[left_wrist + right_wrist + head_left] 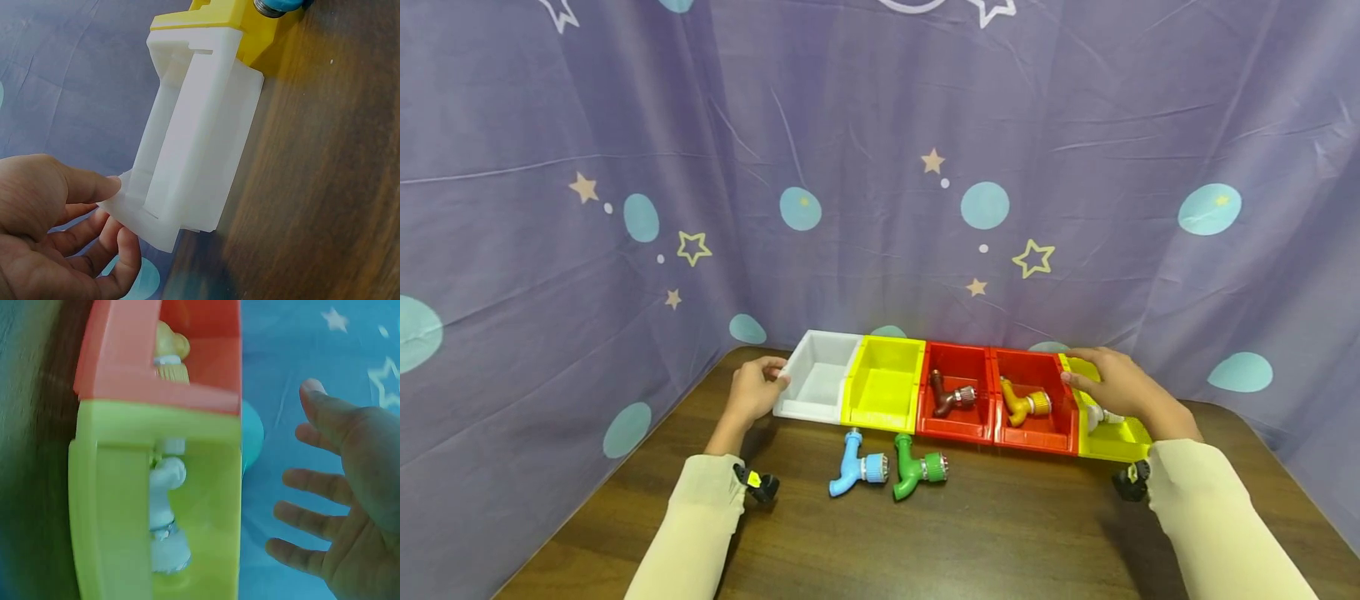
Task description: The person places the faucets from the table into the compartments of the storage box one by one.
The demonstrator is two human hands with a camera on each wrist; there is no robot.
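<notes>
My left hand (756,390) pinches the outer side rim of the white bin (206,119) between thumb and fingers. That bin is at the left end of a joined row: a yellow bin (883,417), a red bin (955,429), another red bin (1037,439), and a yellow bin (1112,450) at the right end. A brown tap (951,401) and an orange-yellow tap (1022,406) lie in the red bins. The right-end bin holds a white tap (164,512). Fingers spread, my right hand (362,481) is beside that bin, holding nothing.
On the brown table (1000,533), a blue tap (852,467) and a green tap (912,471) lie in front of the yellow and red bins. A purple patterned curtain (880,125) hangs behind the row and along the left side.
</notes>
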